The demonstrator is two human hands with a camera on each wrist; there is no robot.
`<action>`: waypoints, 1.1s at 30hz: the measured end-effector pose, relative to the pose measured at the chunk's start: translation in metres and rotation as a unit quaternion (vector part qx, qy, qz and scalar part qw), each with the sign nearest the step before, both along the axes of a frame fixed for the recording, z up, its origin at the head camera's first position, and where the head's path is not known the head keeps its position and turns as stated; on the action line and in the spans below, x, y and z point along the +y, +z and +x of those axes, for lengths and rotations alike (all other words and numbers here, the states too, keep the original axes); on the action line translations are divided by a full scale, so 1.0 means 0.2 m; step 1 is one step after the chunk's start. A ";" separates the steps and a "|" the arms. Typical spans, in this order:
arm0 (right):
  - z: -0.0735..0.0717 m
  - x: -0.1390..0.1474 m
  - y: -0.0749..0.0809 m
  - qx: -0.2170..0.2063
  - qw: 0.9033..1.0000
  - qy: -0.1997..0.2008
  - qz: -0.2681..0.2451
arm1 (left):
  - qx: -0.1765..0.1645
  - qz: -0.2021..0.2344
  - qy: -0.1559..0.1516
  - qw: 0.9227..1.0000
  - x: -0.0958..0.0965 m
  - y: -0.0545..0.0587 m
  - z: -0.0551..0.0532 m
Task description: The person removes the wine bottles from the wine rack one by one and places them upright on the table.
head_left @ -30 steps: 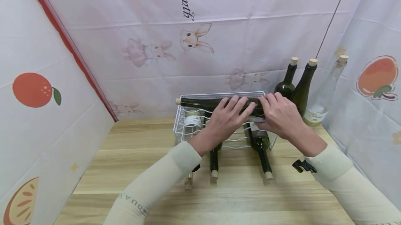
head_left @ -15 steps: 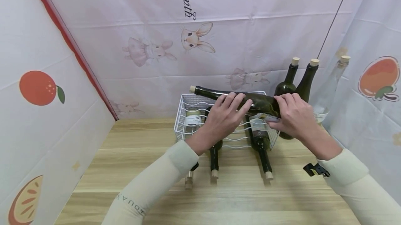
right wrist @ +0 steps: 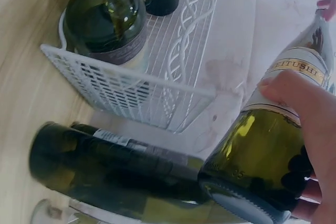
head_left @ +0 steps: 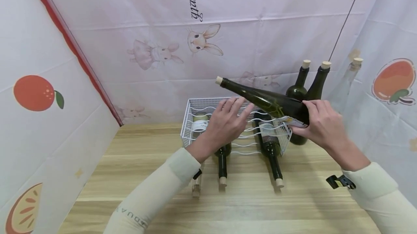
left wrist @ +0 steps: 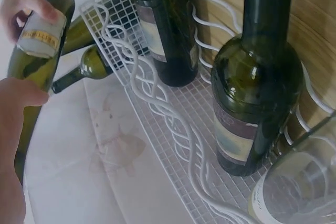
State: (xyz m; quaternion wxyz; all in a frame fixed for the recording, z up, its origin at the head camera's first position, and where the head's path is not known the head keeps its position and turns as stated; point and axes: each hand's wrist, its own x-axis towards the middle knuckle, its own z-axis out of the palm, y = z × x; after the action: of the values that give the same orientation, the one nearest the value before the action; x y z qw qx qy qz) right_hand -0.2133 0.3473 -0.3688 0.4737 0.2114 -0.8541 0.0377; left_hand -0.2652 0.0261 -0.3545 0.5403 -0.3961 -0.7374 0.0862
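A dark green wine bottle, corked and lying tilted with its neck up to the left, is in the air above the wire rack. My right hand grips its base end, thumb on the white label in the right wrist view. My left hand is just below the neck, fingers loosely bent and apart, not wrapped round the glass. Under the hands, a clear bottle, a dark bottle and another labelled dark bottle lie in the rack, necks toward me.
Two dark corked bottles and a clear corked bottle stand upright right of the rack, close to the right hand. A printed cloth wall rises right behind. The wooden table stretches in front.
The held bottle has moved right and its neck has risen from nearly level to tilted. My right hand has moved right with it; the left hand has come off the bottle's body.
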 end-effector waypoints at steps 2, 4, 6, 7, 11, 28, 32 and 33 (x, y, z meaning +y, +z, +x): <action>0.00 0.02 -0.01 0.000 1.000 -0.006 -0.011 | -0.010 -0.001 0.004 1.000 -0.02 0.00 -0.01; 0.01 0.03 -0.02 -0.001 1.000 -0.011 -0.022 | -0.019 0.001 0.009 1.000 -0.04 -0.01 -0.01; 0.02 0.04 -0.02 -0.002 0.999 -0.020 -0.033 | -0.025 0.005 0.014 1.000 -0.06 -0.01 -0.02; 0.02 0.05 -0.03 -0.003 0.999 -0.023 -0.038 | -0.029 0.007 0.016 0.999 -0.07 -0.01 -0.02; 0.04 0.08 -0.04 -0.011 0.997 -0.027 -0.067 | -0.048 0.017 0.030 0.998 -0.12 -0.02 -0.04; 0.06 0.19 -0.13 -0.070 0.971 -0.032 -0.228 | -0.187 0.124 0.083 0.971 -0.42 -0.06 -0.10; 0.07 0.21 -0.14 -0.090 0.961 -0.040 -0.258 | -0.212 0.147 0.092 0.962 -0.48 -0.08 -0.11; 0.07 0.21 -0.14 -0.091 0.960 -0.043 -0.263 | -0.218 0.150 0.096 0.960 -0.49 -0.08 -0.11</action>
State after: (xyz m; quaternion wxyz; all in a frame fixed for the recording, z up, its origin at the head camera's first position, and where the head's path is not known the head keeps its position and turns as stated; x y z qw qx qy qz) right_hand -0.1991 0.3890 -0.3974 0.4340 0.0384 -0.8617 0.2600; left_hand -0.2876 -0.0728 -0.3708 0.4088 -0.2469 -0.8764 -0.0625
